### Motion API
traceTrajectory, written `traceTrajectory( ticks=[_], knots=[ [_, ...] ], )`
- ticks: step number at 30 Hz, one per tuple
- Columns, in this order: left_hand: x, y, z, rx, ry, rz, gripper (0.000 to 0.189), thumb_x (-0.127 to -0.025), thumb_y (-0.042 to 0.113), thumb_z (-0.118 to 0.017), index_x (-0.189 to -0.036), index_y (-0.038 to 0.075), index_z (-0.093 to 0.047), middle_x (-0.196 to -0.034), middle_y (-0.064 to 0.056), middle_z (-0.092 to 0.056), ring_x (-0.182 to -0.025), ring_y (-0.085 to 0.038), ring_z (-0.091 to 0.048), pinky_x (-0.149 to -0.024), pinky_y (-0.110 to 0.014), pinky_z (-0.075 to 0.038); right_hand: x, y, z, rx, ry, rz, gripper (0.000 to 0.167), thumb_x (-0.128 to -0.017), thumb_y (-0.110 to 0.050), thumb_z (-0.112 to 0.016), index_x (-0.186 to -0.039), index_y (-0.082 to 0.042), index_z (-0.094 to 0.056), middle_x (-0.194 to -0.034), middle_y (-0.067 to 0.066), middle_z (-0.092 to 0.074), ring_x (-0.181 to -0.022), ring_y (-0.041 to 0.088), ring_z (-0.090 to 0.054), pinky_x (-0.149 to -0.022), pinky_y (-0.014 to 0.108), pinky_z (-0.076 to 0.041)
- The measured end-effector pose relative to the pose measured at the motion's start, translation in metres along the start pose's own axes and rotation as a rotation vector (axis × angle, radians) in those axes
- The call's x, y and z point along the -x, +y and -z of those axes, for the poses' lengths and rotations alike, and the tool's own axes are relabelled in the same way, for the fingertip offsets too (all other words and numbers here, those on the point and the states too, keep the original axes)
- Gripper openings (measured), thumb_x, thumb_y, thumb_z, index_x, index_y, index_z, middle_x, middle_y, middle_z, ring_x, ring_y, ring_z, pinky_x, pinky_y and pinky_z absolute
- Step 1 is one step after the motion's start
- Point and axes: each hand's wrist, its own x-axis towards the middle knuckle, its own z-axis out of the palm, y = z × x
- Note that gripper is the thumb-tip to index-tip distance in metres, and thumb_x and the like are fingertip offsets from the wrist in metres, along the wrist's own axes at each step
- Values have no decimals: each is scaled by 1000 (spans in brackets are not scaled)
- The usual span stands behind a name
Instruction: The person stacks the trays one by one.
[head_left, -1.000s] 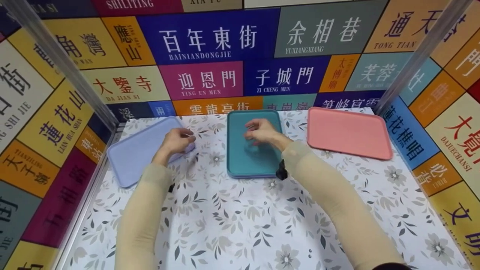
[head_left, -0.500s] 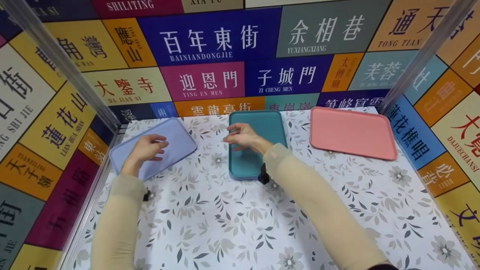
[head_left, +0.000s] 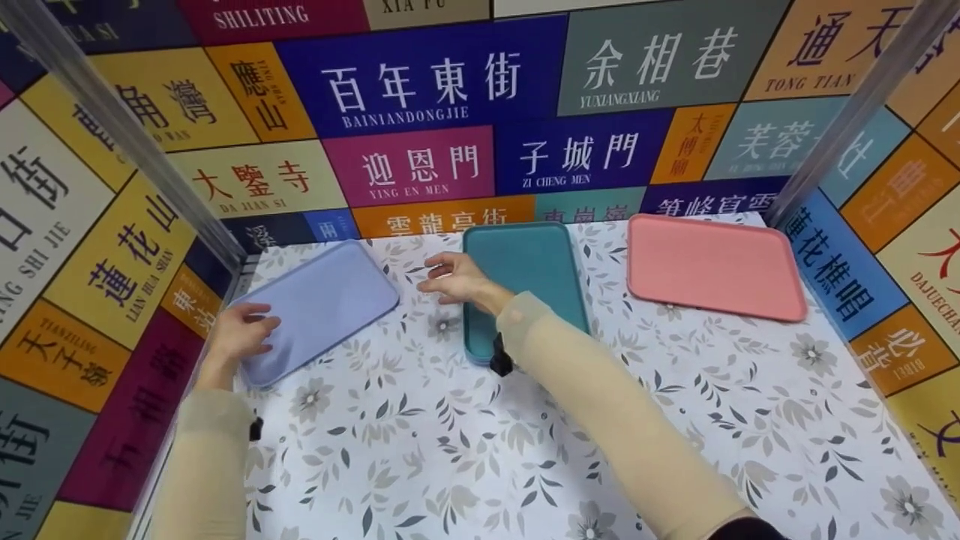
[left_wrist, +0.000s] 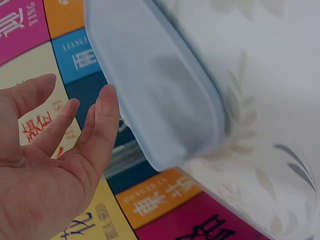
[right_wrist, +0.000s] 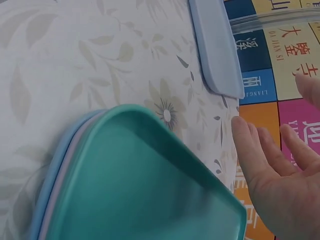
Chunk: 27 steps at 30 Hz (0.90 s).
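Note:
A lavender tray (head_left: 330,304) lies slanted at the left of the table. Over its left end hovers my left hand (head_left: 238,332), fingers spread and loosely bent, with nothing held; the left wrist view shows a gap between the fingers and the tray. In the middle lies a teal tray (head_left: 536,277), stacked on others whose blue and pale edges show in the right wrist view. My right hand (head_left: 456,279) is raised past the teal tray's left edge, fingers relaxed and holding nothing. Its forearm crosses over the stack's near part and hides some of it.
A pink tray (head_left: 716,266) lies at the right rear of the table. The tablecloth (head_left: 420,450) is white with grey leaves and flowers. Colourful panels with Chinese lettering (head_left: 420,86) stand behind and at both sides, with clear posts (head_left: 135,127) at the corners.
My left hand has moved left and nearer across the lavender tray, from its right end to its left end. My right hand has shifted left from above the teal tray.

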Motion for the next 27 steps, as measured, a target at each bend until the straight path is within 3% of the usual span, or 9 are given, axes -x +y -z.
traceTrajectory(
  ticks=[5,8,12,15,17,19,24,27],
  knots=[
    [4,-24,15,-119,42,95,63,-109,23,-66,-161,-9,-52,-158,-41,-56,-112,-33,-77,-73,-18,-63,-13,3,-15,-18,-6,35,55,-98,-9,-85,-149,-2,-66,-157,31,-59,-134,37,-69,-117,57,-61],
    [7,-35,18,-172,87,170,63,-107,24,-67,-160,-6,-54,-158,-39,-57,-118,-38,-75,-77,-22,-61,-21,6,-23,-8,-6,42,55,-99,-9,-84,-150,-1,-65,-160,31,-58,-139,40,-67,-117,54,-61],
    [7,-47,20,-216,120,213,64,-105,24,-67,-160,-7,-53,-159,-39,-56,-133,-49,-65,-103,-47,-62,-29,8,-35,18,-2,30,57,-98,-9,-84,-151,-3,-66,-161,29,-59,-141,39,-66,-116,49,-63],
    [4,-53,22,-251,101,228,71,-104,25,-67,-163,-9,-46,-165,-40,-48,-150,-57,-50,-127,-64,-45,-33,10,-42,37,-1,27,60,-96,-9,-85,-153,-2,-65,-161,27,-60,-142,39,-66,-114,47,-64],
    [1,-54,23,-256,78,250,75,-104,25,-66,-166,-10,-40,-170,-40,-40,-157,-59,-40,-134,-68,-34,-35,12,-47,39,-7,22,63,-95,-7,-85,-154,-1,-63,-163,26,-58,-142,40,-66,-113,48,-64],
    [-3,-55,24,-244,70,275,78,-104,24,-66,-168,-10,-37,-173,-40,-37,-160,-59,-36,-135,-68,-32,-38,15,-50,29,-17,6,65,-95,-4,-84,-156,-1,-61,-166,25,-54,-143,41,-64,-115,50,-63],
    [-9,-56,21,-108,83,341,76,-106,21,-65,-171,-5,-35,-175,-37,-37,-152,-52,-50,-120,-59,-56,-44,23,-58,-3,-17,-45,68,-94,1,-83,-158,-3,-60,-168,23,-51,-147,39,-59,-117,51,-61],
    [-12,-55,19,12,80,373,76,-108,18,-63,-174,-2,-31,-178,-35,-32,-156,-50,-49,-119,-57,-59,-48,24,-61,-7,-1,-63,70,-93,-1,-84,-158,-5,-60,-165,21,-54,-147,38,-60,-116,48,-62]
  ],
)
